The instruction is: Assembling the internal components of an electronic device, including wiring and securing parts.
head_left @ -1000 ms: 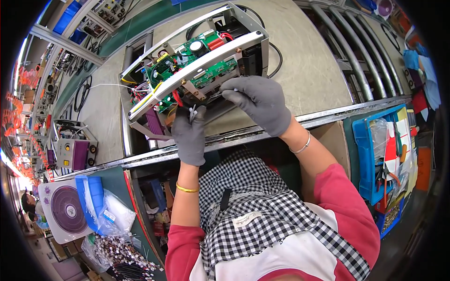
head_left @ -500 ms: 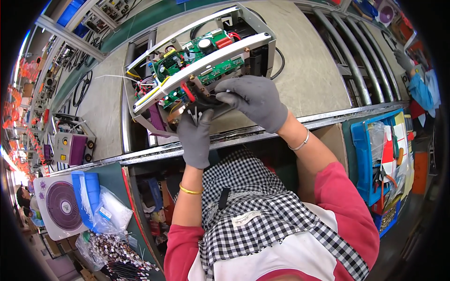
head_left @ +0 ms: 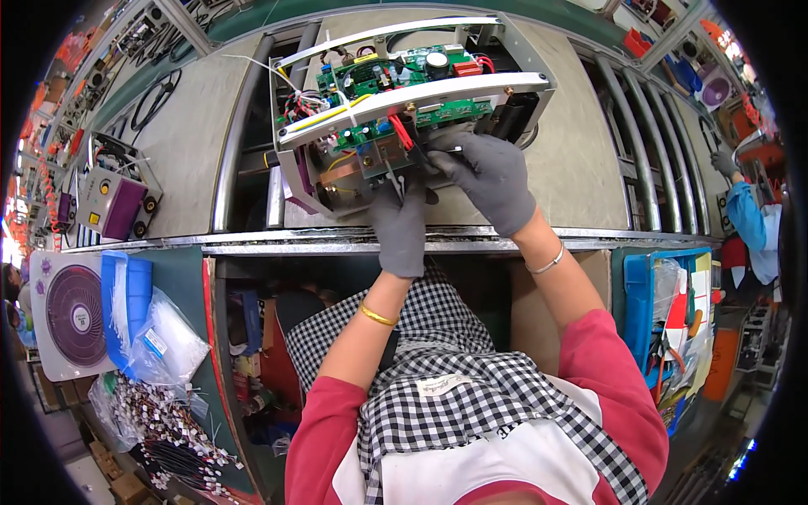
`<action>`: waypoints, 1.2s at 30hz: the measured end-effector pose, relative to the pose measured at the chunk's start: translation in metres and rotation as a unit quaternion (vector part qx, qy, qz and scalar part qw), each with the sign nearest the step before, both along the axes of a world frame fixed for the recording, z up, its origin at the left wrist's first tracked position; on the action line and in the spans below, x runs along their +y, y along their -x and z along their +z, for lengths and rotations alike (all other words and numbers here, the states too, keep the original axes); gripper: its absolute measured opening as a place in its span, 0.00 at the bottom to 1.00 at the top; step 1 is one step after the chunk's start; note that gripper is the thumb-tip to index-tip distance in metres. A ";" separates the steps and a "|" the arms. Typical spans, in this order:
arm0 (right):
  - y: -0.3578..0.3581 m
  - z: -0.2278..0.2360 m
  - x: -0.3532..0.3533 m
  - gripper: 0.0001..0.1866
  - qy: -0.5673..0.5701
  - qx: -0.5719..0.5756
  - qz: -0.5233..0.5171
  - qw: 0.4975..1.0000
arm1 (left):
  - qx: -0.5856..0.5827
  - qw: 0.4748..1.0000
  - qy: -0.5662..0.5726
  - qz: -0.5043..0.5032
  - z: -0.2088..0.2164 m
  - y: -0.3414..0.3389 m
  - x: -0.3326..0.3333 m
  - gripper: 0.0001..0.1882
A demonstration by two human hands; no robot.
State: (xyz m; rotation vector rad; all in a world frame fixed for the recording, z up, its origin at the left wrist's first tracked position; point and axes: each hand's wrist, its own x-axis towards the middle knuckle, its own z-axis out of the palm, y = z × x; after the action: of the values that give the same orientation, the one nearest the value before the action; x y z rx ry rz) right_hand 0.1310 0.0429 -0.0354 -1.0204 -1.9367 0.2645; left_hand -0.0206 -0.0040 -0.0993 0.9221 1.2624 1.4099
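Observation:
In front of me, an open metal-framed device (head_left: pixel 337 116) with green circuit boards (head_left: pixel 383 74) and loose wires sits on the worktop. My left hand (head_left: pixel 400 231), in a grey glove, is closed at its near side, with thin white strips like cable ties (head_left: pixel 396 180) sticking up between the fingers. Beside it, my gloved right hand (head_left: pixel 495 181) pinches by the black wiring under the front rail; a small white end, apparently of a cable tie (head_left: pixel 457 150), shows at its fingers. Red wires (head_left: pixel 401 131) run down close to both hands. The fingertips are partly hidden.
Metal rollers (head_left: pixel 644 143) lie to the right. A purple-and-grey unit (head_left: pixel 124 202) stands at the left. Below the worktop edge are a blue bin (head_left: pixel 126 311), bundled connector wires (head_left: pixel 172 421), and a blue tool tray (head_left: pixel 640 311). Another person's sleeve (head_left: pixel 749 223) shows far right.
The view has turned, so the device and hands appear further right and the device more level. Both hands stay at its near side; the right-hand fingers have closed in nearer the black wiring.

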 end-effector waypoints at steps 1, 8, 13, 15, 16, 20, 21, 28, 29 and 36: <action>0.000 0.000 0.000 0.09 -0.003 0.001 -0.003 1.000 | 0.011 1.000 -0.010 0.003 0.001 -0.004 0.001 0.11; 0.000 0.002 -0.004 0.09 -0.019 -0.012 -0.008 1.000 | -0.055 0.989 -0.050 0.128 0.000 -0.021 0.013 0.08; -0.003 0.004 -0.007 0.09 0.068 0.038 0.008 0.997 | -0.088 0.991 0.013 0.098 -0.003 -0.014 0.012 0.07; -0.002 0.004 -0.007 0.09 0.071 0.049 0.014 0.996 | -0.063 0.994 0.017 0.089 -0.005 -0.009 0.009 0.07; -0.001 0.003 -0.007 0.09 0.069 0.048 0.014 0.996 | -0.051 0.995 0.020 0.084 -0.006 -0.007 0.008 0.07; 0.003 -0.001 -0.005 0.10 0.106 0.056 -0.003 0.993 | -0.061 0.995 0.042 0.074 -0.009 0.003 0.000 0.08; 0.004 -0.002 -0.003 0.10 0.096 0.064 -0.001 0.993 | -0.029 0.996 0.035 0.074 -0.009 0.005 -0.003 0.08; 0.010 -0.006 0.000 0.08 0.011 0.022 -0.029 0.999 | -0.033 0.997 0.027 0.061 -0.003 0.007 0.000 0.09; 0.009 -0.006 0.001 0.08 -0.009 0.004 -0.040 0.999 | -0.053 0.997 0.002 0.052 -0.003 0.003 0.000 0.09; 0.012 -0.003 -0.001 0.08 0.036 0.046 -0.024 0.998 | -0.090 0.991 -0.029 0.093 -0.006 -0.015 0.014 0.09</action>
State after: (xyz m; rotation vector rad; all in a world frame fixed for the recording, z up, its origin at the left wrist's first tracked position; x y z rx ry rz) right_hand 0.1192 0.0415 -0.0385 -1.0826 -1.8291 0.3487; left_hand -0.0054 0.0099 -0.1054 0.7122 1.1994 1.6449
